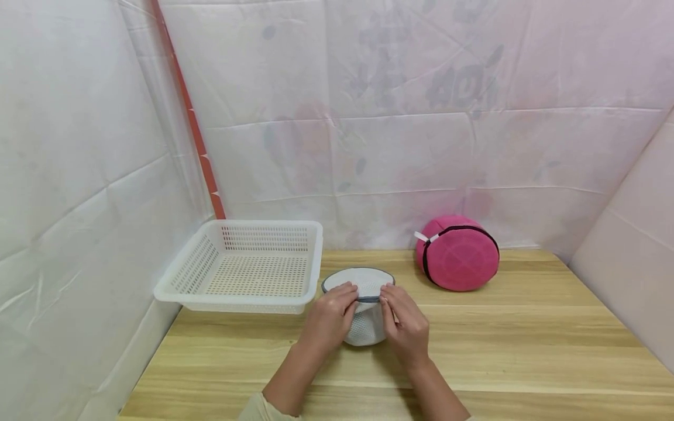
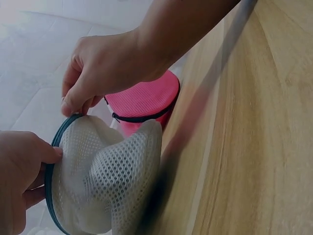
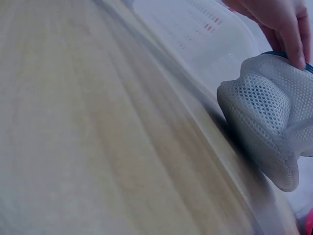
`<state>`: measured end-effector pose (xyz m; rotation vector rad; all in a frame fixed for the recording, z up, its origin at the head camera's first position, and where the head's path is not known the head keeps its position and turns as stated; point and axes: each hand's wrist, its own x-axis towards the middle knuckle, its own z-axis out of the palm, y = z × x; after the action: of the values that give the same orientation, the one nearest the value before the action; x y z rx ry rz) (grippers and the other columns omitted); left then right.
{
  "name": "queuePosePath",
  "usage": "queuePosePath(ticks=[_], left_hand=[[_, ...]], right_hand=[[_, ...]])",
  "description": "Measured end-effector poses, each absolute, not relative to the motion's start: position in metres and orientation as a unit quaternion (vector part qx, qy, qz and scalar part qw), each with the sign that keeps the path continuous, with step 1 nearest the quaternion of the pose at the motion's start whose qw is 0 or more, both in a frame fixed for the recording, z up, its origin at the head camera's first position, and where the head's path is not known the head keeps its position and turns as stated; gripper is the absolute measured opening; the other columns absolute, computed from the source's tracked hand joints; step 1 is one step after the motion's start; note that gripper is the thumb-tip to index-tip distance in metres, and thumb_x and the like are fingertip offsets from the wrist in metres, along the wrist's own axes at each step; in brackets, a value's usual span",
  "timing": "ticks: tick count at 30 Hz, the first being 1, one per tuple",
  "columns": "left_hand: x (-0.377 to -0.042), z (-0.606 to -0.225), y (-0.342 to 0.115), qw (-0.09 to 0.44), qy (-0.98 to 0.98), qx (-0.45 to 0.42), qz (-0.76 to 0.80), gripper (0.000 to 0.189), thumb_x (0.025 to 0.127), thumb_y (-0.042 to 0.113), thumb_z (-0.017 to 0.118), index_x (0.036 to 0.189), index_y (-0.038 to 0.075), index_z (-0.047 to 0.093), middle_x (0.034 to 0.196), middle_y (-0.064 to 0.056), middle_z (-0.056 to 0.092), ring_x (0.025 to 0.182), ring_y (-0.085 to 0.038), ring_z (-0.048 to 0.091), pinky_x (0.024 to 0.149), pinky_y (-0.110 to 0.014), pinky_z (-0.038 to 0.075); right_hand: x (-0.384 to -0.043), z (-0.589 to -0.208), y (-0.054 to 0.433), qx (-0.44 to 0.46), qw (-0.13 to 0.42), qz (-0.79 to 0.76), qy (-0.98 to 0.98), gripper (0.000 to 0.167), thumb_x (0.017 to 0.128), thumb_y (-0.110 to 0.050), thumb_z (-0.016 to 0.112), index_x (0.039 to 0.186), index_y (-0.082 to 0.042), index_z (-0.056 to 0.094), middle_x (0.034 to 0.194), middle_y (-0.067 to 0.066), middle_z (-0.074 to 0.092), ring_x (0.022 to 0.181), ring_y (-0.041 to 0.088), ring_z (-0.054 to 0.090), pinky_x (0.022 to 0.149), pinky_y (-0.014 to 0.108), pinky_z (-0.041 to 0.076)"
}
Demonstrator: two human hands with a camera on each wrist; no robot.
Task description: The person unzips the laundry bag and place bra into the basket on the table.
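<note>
A white mesh laundry bag (image 1: 365, 327) with a grey-blue zipped rim stands near the middle of the table, its side sagging in folds. My left hand (image 1: 330, 313) pinches the left part of the front rim between thumb and fingers. On the other side, my right hand (image 1: 406, 321) pinches the rim at the right. In the left wrist view the mesh bag (image 2: 122, 171) hangs creased below both hands, thumbs against the zipped edge. The right wrist view has the left hand (image 3: 281, 22) above the bag (image 3: 264, 112); the right hand is outside that view.
A white perforated plastic basket (image 1: 310, 275) sits at the back left, close to the bag. At the back right, near the wall sheet, a round pink mesh bag (image 1: 463, 260) with a black zipper lies on its side. Pale sheets (image 1: 368, 146) enclose the wooden table (image 1: 526, 351).
</note>
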<state>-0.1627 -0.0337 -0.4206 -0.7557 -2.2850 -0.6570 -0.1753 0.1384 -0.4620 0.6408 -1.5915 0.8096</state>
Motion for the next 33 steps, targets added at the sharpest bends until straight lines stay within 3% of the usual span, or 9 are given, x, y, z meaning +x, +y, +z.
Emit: queuePosePath(ticks=[9, 16, 21, 27, 33], left_hand=[[-0.162, -0.423, -0.028, 0.322, -0.847, -0.324, -0.27, 0.016, 0.083, 0.006, 0.077, 0.098, 0.003, 0.077, 0.104, -0.009, 0.075, 0.104, -0.022, 0.071, 0.094, -0.033, 0.056], [-0.16, -0.423, -0.027, 0.314, -0.854, -0.32, -0.262, 0.013, 0.083, 0.008, 0.078, 0.095, 0.005, 0.077, 0.103, -0.006, 0.076, 0.103, -0.019, 0.071, 0.092, -0.031, 0.057], [-0.16, -0.422, -0.027, 0.297, -0.867, -0.31, -0.253, 0.012, 0.085, 0.009, 0.076, 0.096, 0.005, 0.078, 0.105, -0.007, 0.075, 0.104, -0.02, 0.071, 0.093, -0.032, 0.057], [-0.16, -0.424, -0.028, 0.282, -0.885, -0.264, -0.259, 0.012, 0.085, 0.01, 0.075, 0.095, 0.004, 0.077, 0.101, -0.006, 0.076, 0.102, -0.019, 0.071, 0.09, -0.031, 0.058], [-0.16, -0.424, -0.027, 0.285, -0.889, -0.258, -0.247, 0.011, 0.086, 0.012, 0.074, 0.094, 0.006, 0.077, 0.099, -0.003, 0.076, 0.1, -0.017, 0.072, 0.087, -0.029, 0.059]], right_hand=[[-0.173, -0.462, 0.131, 0.307, 0.577, 0.343, -0.675, 0.02, 0.093, -0.01, 0.066, 0.087, 0.007, 0.074, 0.089, 0.02, 0.073, 0.089, 0.035, 0.071, 0.1, 0.036, 0.052], [-0.173, -0.463, 0.135, 0.261, 0.567, 0.369, -0.688, 0.011, 0.085, -0.002, 0.071, 0.092, 0.007, 0.075, 0.093, 0.021, 0.074, 0.091, 0.035, 0.071, 0.099, 0.031, 0.052], [-0.172, -0.464, 0.137, 0.217, 0.533, 0.394, -0.717, 0.023, 0.075, 0.01, 0.073, 0.098, 0.006, 0.075, 0.099, 0.02, 0.074, 0.095, 0.037, 0.07, 0.101, 0.022, 0.049], [-0.172, -0.468, 0.141, 0.158, 0.491, 0.402, -0.757, 0.033, 0.078, 0.009, 0.073, 0.11, 0.005, 0.071, 0.107, 0.018, 0.072, 0.099, 0.034, 0.069, 0.102, 0.009, 0.042], [-0.174, -0.468, 0.141, 0.226, 0.501, 0.366, -0.751, 0.025, 0.079, 0.002, 0.068, 0.103, 0.004, 0.073, 0.108, 0.019, 0.07, 0.102, 0.036, 0.064, 0.107, 0.014, 0.04]])
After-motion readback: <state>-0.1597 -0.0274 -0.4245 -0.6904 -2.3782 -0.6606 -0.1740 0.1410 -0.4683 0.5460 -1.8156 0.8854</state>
